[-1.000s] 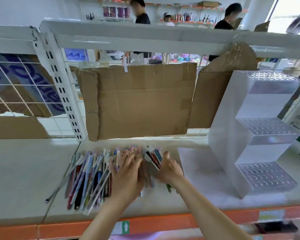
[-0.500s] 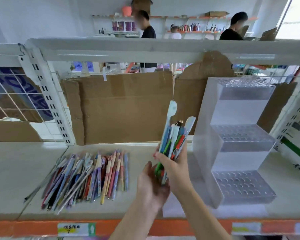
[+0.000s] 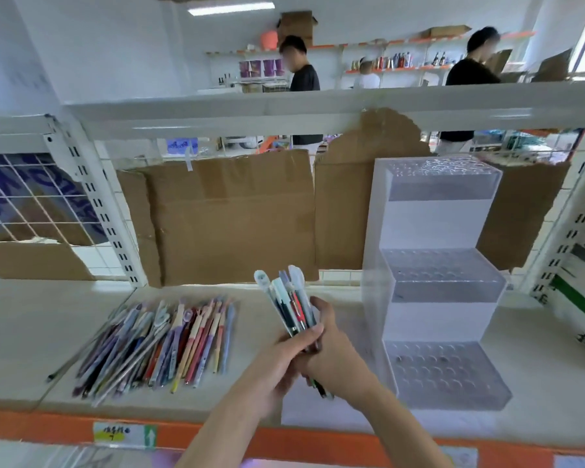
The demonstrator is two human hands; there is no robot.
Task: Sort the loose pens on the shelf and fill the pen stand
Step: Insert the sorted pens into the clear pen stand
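A bundle of pens [image 3: 289,300] stands nearly upright above the shelf, caps up. My left hand [image 3: 284,361] and my right hand [image 3: 335,352] both grip its lower part, fingers curled round it. A pile of several loose pens [image 3: 163,346] lies fanned out on the white shelf [image 3: 24,332] to the left of my hands. The clear three-tier pen stand [image 3: 439,282] stands to the right, its holed tiers showing no pens.
Brown cardboard sheets [image 3: 230,214] hang on the wire back grid behind the shelf. A white upper shelf beam [image 3: 284,109] runs overhead. An orange front edge [image 3: 65,427] with a price label borders the shelf. Two people stand in the background.
Both hands lifted a bundle of pens off the right side of the pile and raised it upright in front of the stand. The camera view tilted up.
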